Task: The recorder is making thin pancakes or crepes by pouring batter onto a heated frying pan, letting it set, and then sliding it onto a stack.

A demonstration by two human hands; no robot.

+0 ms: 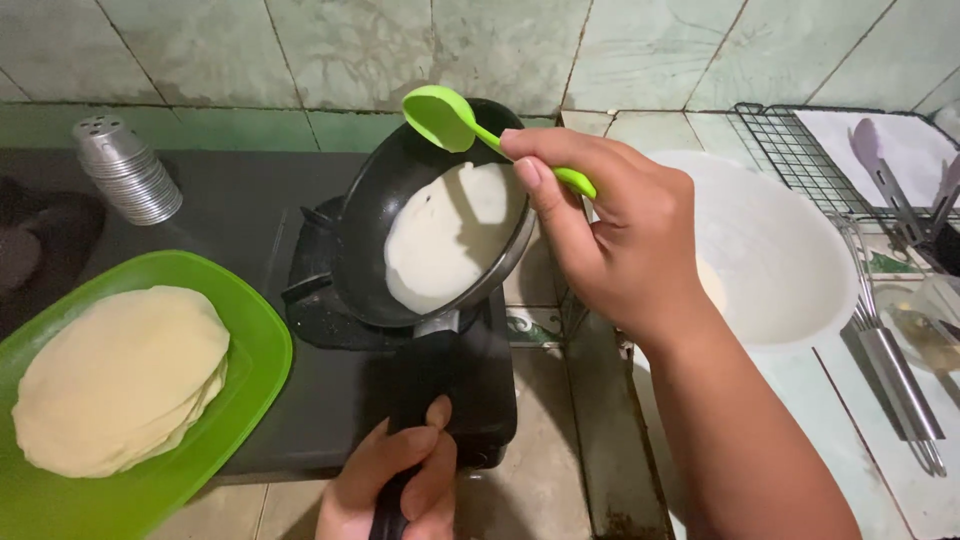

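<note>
My left hand (395, 487) grips the black handle of a black frying pan (372, 215), which is tilted over a black stove. A thin round of pale batter (450, 235) covers much of the pan's bottom. My right hand (610, 235) holds a bright green ladle (442, 117) by its handle. Its bowl hangs above the pan's far rim. A large white bowl (790, 260) sits just right of my right hand, partly hidden by it.
A green tray (245, 345) at the left holds a stack of pale thin crepes (120, 378). A metal shaker (127, 170) stands behind it. A whisk (890, 370) and a wire rack (790, 150) with utensils lie at the right.
</note>
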